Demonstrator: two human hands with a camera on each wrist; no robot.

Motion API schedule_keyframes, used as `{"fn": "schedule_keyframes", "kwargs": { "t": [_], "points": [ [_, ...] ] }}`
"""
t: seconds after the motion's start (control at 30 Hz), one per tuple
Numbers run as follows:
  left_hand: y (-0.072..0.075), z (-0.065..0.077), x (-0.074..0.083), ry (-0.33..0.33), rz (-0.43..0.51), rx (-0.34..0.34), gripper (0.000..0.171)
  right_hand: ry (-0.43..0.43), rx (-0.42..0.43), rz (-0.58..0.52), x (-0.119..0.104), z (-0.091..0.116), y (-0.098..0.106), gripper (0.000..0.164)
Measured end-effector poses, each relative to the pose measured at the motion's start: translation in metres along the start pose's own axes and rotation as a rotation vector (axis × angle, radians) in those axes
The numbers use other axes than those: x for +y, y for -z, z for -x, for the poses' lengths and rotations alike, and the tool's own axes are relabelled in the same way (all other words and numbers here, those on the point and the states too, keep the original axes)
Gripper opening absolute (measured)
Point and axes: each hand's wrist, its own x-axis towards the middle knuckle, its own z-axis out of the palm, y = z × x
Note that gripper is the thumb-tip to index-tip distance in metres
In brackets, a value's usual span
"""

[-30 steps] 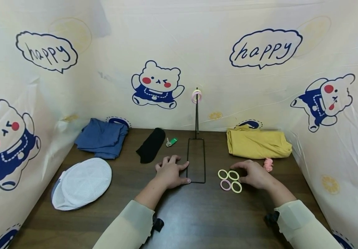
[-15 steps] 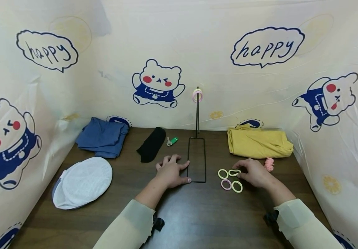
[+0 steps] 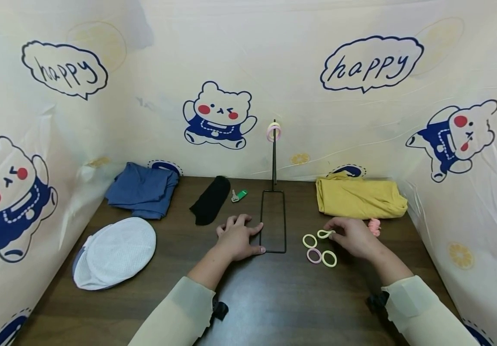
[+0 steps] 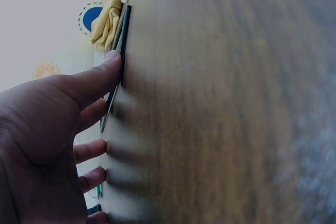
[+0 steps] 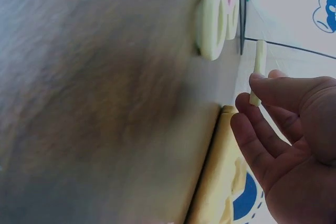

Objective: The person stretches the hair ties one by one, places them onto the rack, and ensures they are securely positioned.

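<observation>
My right hand (image 3: 355,238) pinches a pale yellow hair tie (image 5: 261,56) between thumb and fingers, lifted off the table and squeezed to a narrow oval. Just below it lie two more yellow hair ties (image 3: 329,259) and a pink hair tie (image 3: 314,256). With its fingers spread and the tips on the table, my left hand (image 3: 236,240) presses thumb and index finger on the rectangular base of a black wire stand (image 3: 284,221). A pink and a yellow hair tie hang at the top of the stand's upright (image 3: 274,163).
Behind the left hand lie a black sock (image 3: 210,201) and a key with a green tag (image 3: 239,195). Folded blue cloth (image 3: 142,191) and a white cap (image 3: 116,252) are at left. Folded yellow cloth (image 3: 361,197) and a pink scrunchie (image 3: 374,227) are at right.
The right hand has taken hold of the yellow hair tie beside it and raised it away from the other ties. The left hand stays on the stand's base.
</observation>
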Motion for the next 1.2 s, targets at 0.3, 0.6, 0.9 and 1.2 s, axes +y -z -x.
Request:
{"fn": "schedule_keyframes", "kwargs": {
  "t": [0.3, 0.6, 0.9, 1.2],
  "points": [
    [0.001, 0.0, 0.001, -0.001, 0.0, -0.007, 0.078, 0.049, 0.06, -0.018, -0.013, -0.005, 0.005, 0.018],
    [0.001, 0.0, 0.001, 0.003, 0.003, 0.001, 0.077, 0.098, 0.12, -0.051, -0.034, -0.011, 0.01, 0.017],
    [0.001, 0.001, 0.002, 0.005, 0.006, -0.001, 0.078, 0.167, 0.193, -0.052, -0.055, -0.014, 0.017, 0.019],
    [0.001, 0.001, 0.002, 0.005, 0.004, -0.003, 0.078, 0.266, 0.28, -0.092, -0.08, -0.017, 0.025, 0.022]
  ]
}}
